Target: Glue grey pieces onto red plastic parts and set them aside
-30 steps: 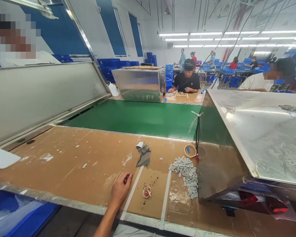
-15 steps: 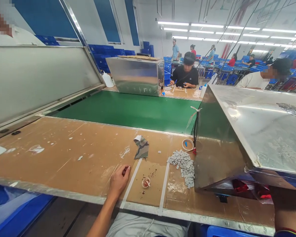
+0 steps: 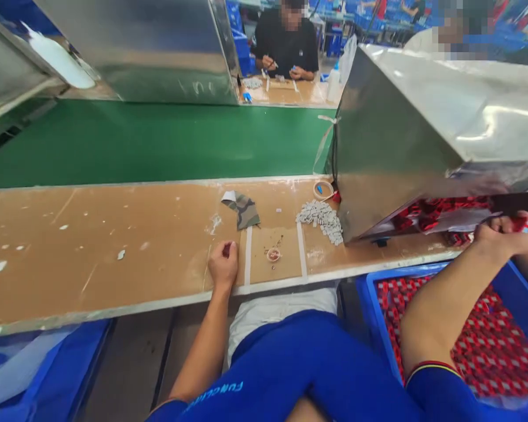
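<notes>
Stretched from 9 to 1 o'clock, one flat green belt (image 3: 158,143), above one long brown-covered table (image 3: 154,246). Standing at 11 and 2 o'clock, two angular silver metal housings (image 3: 391,135). Set at 4 o'clock, one blue rectangular plastic crate (image 3: 373,293), packed with red pieces in rows, too many to count. Seated at 12 o'clock across the belt, one black-shirted person (image 3: 286,47). Resting at 7 o'clock on the table's near edge, left hand (image 3: 223,264), fingers curled together. Extended to 3 o'clock, right hand (image 3: 497,228), near one small red-and-light-blue item (image 3: 527,224); cannot tell whether clamped on it. Upright at 1 o'clock, one white plastic bottle (image 3: 334,83). Near centre, one camouflage fabric piece (image 3: 245,212); right of it, one uncounted pile of small grey tiles (image 3: 321,220). Beyond the pile, one pale round ring (image 3: 323,189), one blue piece inside. Between two white tape strips (image 3: 248,257), one small round cup (image 3: 273,255), reddish-brown contents inside.
</notes>
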The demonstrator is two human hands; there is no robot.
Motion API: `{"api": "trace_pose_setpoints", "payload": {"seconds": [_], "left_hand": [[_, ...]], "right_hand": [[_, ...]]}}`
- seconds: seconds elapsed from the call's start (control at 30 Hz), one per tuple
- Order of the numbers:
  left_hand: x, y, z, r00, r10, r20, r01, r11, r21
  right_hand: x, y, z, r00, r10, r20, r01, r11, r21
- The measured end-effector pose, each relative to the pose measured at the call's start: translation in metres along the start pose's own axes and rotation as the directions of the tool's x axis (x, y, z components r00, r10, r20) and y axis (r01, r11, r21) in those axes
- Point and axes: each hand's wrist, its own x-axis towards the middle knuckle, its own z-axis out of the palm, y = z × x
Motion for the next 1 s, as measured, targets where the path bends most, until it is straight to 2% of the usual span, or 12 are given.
{"api": "trace_pose_setpoints", "payload": {"seconds": [0.03,0.07,0.1,0.17,0.2,0.23,0.27,0.37,0.5,0.6,0.93,1.0], "left_hand": [[-0.002,-0.002,0.0,1.0,-0.004,-0.002,0.004,1.0,-0.027],[-0.005,-0.003,-0.001,1.0,-0.007,-0.014,0.006,0.999,-0.051],[-0.009,-0.004,-0.003,1.0,-0.007,-0.027,0.005,0.997,-0.071],[-0.021,-0.004,-0.011,0.999,0.007,-0.039,-0.011,0.994,-0.104],[-0.029,-0.003,-0.017,0.999,0.03,-0.033,-0.034,0.992,-0.123],[-0.038,0.0,-0.023,0.997,0.074,-0.02,-0.076,0.986,-0.148],[-0.049,0.004,-0.03,0.987,0.159,0.001,-0.156,0.969,-0.193],[-0.08,0.021,-0.046,0.868,0.484,0.112,-0.428,0.842,-0.329],[-0.106,0.04,-0.045,0.646,0.735,0.207,-0.618,0.662,-0.423],[-0.109,0.041,-0.032,0.555,0.8,0.227,-0.709,0.598,-0.373],[-0.086,0.012,-0.036,0.657,0.689,0.306,-0.527,0.71,-0.468],[-0.085,0.007,-0.037,0.702,0.647,0.299,-0.463,0.733,-0.499]], "right_hand": [[0.017,-0.014,0.003,0.952,-0.101,0.29,0.089,0.995,0.053],[0.038,-0.022,0.002,0.749,-0.219,0.625,0.178,0.976,0.129],[0.062,-0.023,-0.003,0.386,-0.298,0.873,0.239,0.946,0.217],[0.116,-0.006,-0.027,-0.362,-0.185,0.914,0.323,0.894,0.309],[0.143,0.01,-0.044,-0.546,-0.028,0.837,0.393,0.874,0.286],[0.169,0.029,-0.063,-0.629,0.174,0.758,0.508,0.83,0.231],[0.193,0.049,-0.082,-0.628,0.379,0.68,0.626,0.765,0.152],[0.248,0.103,-0.127,-0.429,0.741,0.517,0.836,0.543,-0.084],[0.292,0.135,-0.148,-0.211,0.893,0.397,0.937,0.3,-0.177],[0.31,0.137,-0.148,-0.148,0.902,0.406,0.974,0.205,-0.101],[0.307,0.141,-0.148,-0.129,0.99,0.05,0.915,0.1,0.391],[0.306,0.145,-0.141,-0.207,0.974,0.092,0.853,0.134,0.505]]}}
